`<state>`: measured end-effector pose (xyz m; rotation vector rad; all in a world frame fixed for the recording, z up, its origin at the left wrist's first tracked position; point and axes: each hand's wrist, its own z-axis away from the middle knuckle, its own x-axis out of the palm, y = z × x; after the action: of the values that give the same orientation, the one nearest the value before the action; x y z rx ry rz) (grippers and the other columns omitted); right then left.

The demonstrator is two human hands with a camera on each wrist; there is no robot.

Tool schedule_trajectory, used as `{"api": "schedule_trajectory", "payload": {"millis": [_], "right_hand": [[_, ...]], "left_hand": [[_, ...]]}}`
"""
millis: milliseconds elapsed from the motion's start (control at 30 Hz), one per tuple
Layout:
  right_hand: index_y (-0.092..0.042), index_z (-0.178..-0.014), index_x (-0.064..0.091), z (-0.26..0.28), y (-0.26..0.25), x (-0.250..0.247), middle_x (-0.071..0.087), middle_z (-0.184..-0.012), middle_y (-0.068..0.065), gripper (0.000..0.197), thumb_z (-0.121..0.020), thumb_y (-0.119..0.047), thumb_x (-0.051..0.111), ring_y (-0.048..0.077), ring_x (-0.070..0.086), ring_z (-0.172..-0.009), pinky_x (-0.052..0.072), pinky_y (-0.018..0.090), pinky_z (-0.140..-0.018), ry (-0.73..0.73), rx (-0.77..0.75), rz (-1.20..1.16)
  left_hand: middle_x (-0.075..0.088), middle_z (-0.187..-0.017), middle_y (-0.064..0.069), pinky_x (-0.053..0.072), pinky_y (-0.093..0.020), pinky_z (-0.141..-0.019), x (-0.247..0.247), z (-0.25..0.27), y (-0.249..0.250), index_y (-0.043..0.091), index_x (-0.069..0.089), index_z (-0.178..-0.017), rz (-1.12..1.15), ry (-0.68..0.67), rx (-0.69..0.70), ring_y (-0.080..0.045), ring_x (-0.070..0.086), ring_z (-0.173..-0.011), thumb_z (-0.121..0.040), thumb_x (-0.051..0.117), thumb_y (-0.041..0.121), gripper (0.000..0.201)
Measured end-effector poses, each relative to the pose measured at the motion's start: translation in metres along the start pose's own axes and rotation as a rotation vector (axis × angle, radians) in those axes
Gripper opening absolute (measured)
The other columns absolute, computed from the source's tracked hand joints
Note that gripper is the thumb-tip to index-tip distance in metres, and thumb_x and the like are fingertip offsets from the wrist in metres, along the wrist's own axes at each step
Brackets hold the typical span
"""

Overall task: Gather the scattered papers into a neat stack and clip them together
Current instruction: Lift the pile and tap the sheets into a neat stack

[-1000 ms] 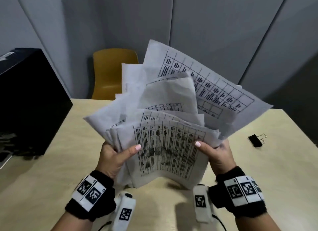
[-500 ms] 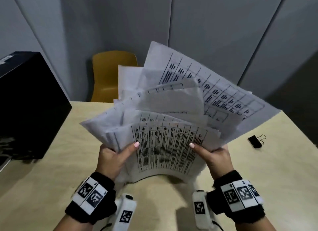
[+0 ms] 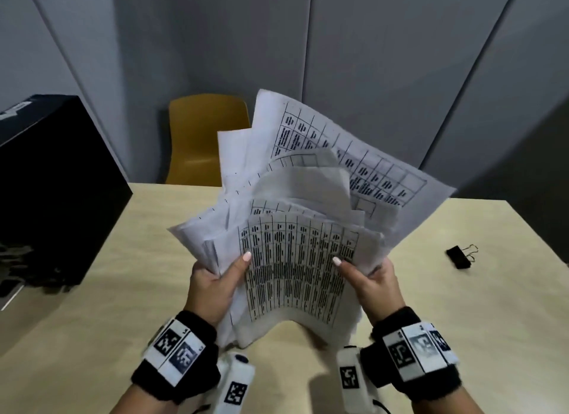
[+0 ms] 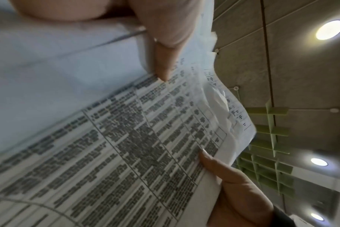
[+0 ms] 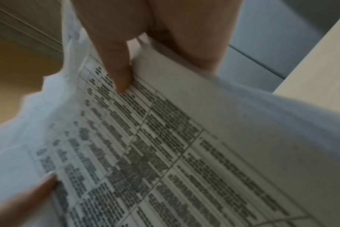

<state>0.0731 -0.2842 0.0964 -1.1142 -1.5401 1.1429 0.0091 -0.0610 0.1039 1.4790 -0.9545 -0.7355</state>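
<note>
Your left hand (image 3: 212, 287) grips the left edge of the papers (image 3: 295, 272), thumb laid across the printed top sheet, and your right hand (image 3: 374, 285) clamps the right edge the same way. The bundle stands raised above the near part of the table (image 3: 462, 315), its lower edge bowed upward, its sheets fanned unevenly toward the far side. The binder clip (image 3: 458, 256) lies on the table to the right, well apart from the papers. A yellow chair (image 3: 197, 142) stands beyond the far edge, a black box (image 3: 52, 179) at the left.
</note>
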Motion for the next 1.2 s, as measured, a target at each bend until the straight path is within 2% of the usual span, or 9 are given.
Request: {"api": "schedule_trajectory", "payload": {"millis": [100, 267, 433, 600, 700, 833, 967, 1067, 1200], "right_hand": [[-0.016, -0.081, 0.067, 0.002, -0.003, -0.002, 0.074, -0.074, -0.01, 0.019, -0.074, 0.001, 0.069, 0.006, 0.069, -0.073, 0.055, 0.02, -0.07, 0.03, -0.062, 0.014], [-0.003, -0.101, 0.063, 0.005, -0.003, -0.009, 0.076, -0.087, -0.001, 0.047, -0.061, -0.019, 0.082, 0.018, 0.07, -0.085, 0.057, 0.025, -0.071, 0.063, -0.049, -0.013], [-0.009, -0.086, 0.064, 0.003, -0.006, 0.0, 0.073, -0.075, -0.008, 0.021, -0.075, 0.008, 0.065, 0.011, 0.067, -0.076, 0.054, 0.021, -0.068, 0.02, -0.048, -0.005], [-0.013, -0.094, 0.069, 0.006, 0.002, -0.009, 0.076, -0.086, -0.002, 0.048, -0.055, -0.038, 0.084, 0.014, 0.07, -0.083, 0.056, 0.023, -0.071, 0.01, 0.004, -0.069], [-0.028, -0.076, 0.075, 0.006, 0.0, -0.002, 0.073, -0.072, -0.015, 0.036, -0.077, 0.006, 0.064, 0.002, 0.067, -0.072, 0.052, 0.014, -0.067, 0.022, -0.075, 0.029], [-0.006, -0.089, 0.065, 0.007, -0.011, -0.007, 0.074, -0.071, -0.016, 0.027, -0.068, 0.009, 0.069, 0.0, 0.068, -0.071, 0.052, 0.012, -0.064, 0.063, -0.053, -0.03], [0.011, -0.106, 0.053, 0.009, -0.017, -0.004, 0.075, -0.079, -0.01, 0.072, -0.05, -0.016, 0.087, 0.005, 0.07, -0.077, 0.053, 0.014, -0.066, 0.08, -0.07, -0.026], [-0.005, -0.106, 0.053, 0.009, -0.022, 0.002, 0.075, -0.088, -0.009, 0.054, -0.057, -0.014, 0.077, 0.008, 0.07, -0.084, 0.054, 0.018, -0.07, 0.053, -0.056, -0.034], [-0.02, -0.105, 0.049, 0.006, -0.023, -0.004, 0.072, -0.094, -0.005, 0.059, -0.058, -0.019, 0.085, 0.011, 0.068, -0.089, 0.056, 0.025, -0.078, 0.079, -0.067, -0.013]], "left_hand": [[0.069, -0.06, 0.021, 0.046, -0.005, -0.057, 0.003, 0.0, 0.009, 0.019, 0.066, -0.071, -0.02, 0.03, 0.028, 0.009, 0.064, -0.06, -0.079, 0.066, 0.0, 0.021], [0.075, -0.074, 0.014, 0.054, -0.013, -0.064, -0.008, -0.003, 0.016, 0.013, 0.068, -0.088, 0.055, -0.065, 0.017, 0.0, 0.07, -0.074, -0.07, 0.066, -0.015, 0.033], [0.076, -0.079, 0.011, 0.055, -0.018, -0.073, -0.004, -0.002, 0.013, 0.014, 0.071, -0.085, 0.007, -0.021, 0.021, -0.007, 0.071, -0.08, -0.069, 0.074, -0.003, 0.024], [0.076, -0.077, 0.007, 0.056, -0.018, -0.067, -0.009, 0.001, 0.005, -0.006, 0.067, -0.079, 0.028, -0.022, -0.022, -0.011, 0.07, -0.077, -0.073, 0.069, -0.006, 0.007], [0.072, -0.064, 0.013, 0.052, -0.012, -0.06, -0.001, 0.004, 0.006, 0.011, 0.068, -0.074, -0.01, 0.032, 0.043, -0.003, 0.067, -0.066, -0.079, 0.066, -0.001, 0.013], [0.072, -0.071, 0.024, 0.053, -0.011, -0.066, -0.01, -0.003, 0.01, 0.02, 0.069, -0.079, -0.046, 0.023, 0.132, 0.006, 0.068, -0.072, -0.069, 0.078, 0.007, 0.018], [0.075, -0.087, 0.015, 0.054, -0.018, -0.077, -0.011, -0.001, 0.015, 0.014, 0.07, -0.093, -0.02, -0.055, 0.131, -0.005, 0.07, -0.086, -0.053, 0.081, 0.021, 0.042], [0.075, -0.084, 0.014, 0.054, -0.016, -0.074, -0.005, 0.0, 0.023, 0.005, 0.065, -0.1, 0.036, -0.098, 0.111, -0.002, 0.07, -0.083, -0.061, 0.078, -0.006, 0.043], [0.076, -0.095, 0.004, 0.056, -0.022, -0.074, -0.013, -0.006, 0.02, 0.004, 0.059, -0.109, 0.091, -0.129, 0.098, -0.013, 0.071, -0.09, -0.06, 0.079, -0.001, 0.053]]}}
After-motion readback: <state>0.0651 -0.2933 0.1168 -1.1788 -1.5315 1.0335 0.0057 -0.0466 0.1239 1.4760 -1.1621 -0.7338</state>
